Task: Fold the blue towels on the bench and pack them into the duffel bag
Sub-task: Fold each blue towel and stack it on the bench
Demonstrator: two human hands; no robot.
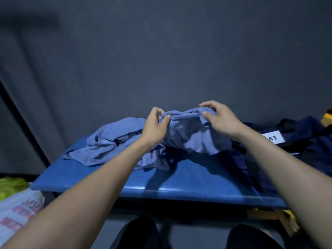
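Towels: soft matt cloth, creased. Bench top smooth w/ slight sheen, vinyl-like. Duffel bag: dark matt fabric. Plastic bag glossy, crinkled.

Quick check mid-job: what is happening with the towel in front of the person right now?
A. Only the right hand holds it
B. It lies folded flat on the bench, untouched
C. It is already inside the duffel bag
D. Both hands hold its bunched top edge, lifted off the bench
D: the left hand and right hand each pinch the bunched top edge of the blue towel, which hangs above the bench.
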